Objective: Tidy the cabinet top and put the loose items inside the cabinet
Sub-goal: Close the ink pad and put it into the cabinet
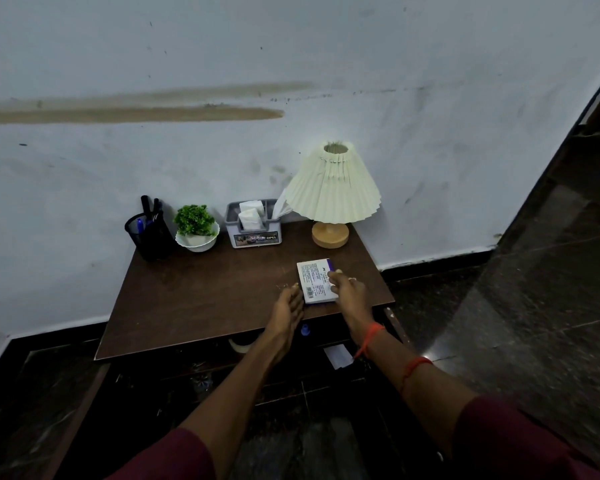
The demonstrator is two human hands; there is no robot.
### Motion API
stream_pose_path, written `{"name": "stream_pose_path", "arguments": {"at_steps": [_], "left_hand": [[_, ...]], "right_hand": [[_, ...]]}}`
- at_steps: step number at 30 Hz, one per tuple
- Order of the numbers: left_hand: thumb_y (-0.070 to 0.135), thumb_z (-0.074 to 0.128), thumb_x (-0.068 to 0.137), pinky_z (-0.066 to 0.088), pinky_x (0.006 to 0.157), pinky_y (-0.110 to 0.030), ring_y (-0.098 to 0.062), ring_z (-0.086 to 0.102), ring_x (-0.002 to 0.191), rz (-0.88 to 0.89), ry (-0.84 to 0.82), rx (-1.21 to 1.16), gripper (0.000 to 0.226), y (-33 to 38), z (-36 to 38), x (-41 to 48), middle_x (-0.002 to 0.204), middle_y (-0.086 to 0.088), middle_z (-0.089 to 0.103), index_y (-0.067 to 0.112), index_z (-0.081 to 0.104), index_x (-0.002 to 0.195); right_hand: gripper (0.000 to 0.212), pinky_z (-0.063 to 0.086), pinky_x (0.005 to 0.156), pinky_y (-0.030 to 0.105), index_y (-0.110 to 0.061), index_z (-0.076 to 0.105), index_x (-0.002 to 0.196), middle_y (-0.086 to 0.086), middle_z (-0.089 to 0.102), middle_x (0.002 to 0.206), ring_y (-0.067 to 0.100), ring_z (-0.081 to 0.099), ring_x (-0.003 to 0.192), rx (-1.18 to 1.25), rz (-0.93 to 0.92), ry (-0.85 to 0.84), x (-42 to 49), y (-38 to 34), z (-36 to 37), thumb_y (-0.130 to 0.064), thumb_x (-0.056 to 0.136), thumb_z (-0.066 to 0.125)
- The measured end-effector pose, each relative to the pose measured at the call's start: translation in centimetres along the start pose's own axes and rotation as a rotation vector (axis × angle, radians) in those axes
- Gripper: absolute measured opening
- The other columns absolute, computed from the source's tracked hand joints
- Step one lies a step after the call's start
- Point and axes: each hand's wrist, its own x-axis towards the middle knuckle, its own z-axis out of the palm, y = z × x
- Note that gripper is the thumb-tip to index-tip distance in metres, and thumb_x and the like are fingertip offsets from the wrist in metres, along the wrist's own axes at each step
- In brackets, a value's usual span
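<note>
Both hands reach fwd, left hand & right hand flanking box.

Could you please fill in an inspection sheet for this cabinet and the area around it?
Surface: dark brown cabinet top, mostly bare at the front.
Job's things: white and purple box lying flat near the front right edge.
Clutter: along the wall, a black mesh pen holder, a small potted plant, a grey tissue holder and a pleated table lamp.
Grippers: left hand against the box's left edge; right hand with fingers on the box's right side.
Cables: nothing seen.
Surroundings: stained white wall, dark tiled floor; the space below the top is too dark to judge.
</note>
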Motion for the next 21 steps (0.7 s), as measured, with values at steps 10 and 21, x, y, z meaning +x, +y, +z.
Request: {"name": "stream_pose_path", "arguments": {"at_steps": [10,21], "left_hand": [[0.03,0.027,0.103,0.023,0.12,-0.034,-0.023,0.033,0.144,-0.011,-0.013,-0.003,0.049,0.3,-0.3,0.4,0.154,-0.009,0.037,0.01,0.033,0.148],[0.028,0.029,0.102,0.026,0.117,-0.034,-0.023,0.038,0.141,-0.015,0.023,-0.048,0.048,0.1,0.6,-0.2,0.15,-0.011,0.043,0.007,0.04,0.143]], "right_hand": [[0.037,0.045,0.093,0.032,-0.002,0.07,0.109,0.015,0.07,0.114,0.03,0.063,0.106,-0.208,-0.085,0.118,-0.3,0.9,-0.8,-0.03,0.099,0.047],[0.027,0.05,0.092,0.034,-0.014,0.071,0.095,0.007,0.071,0.108,0.024,0.065,0.099,-0.145,0.047,0.059,0.3,1.9,-2.0,-0.031,0.096,0.05]]}}
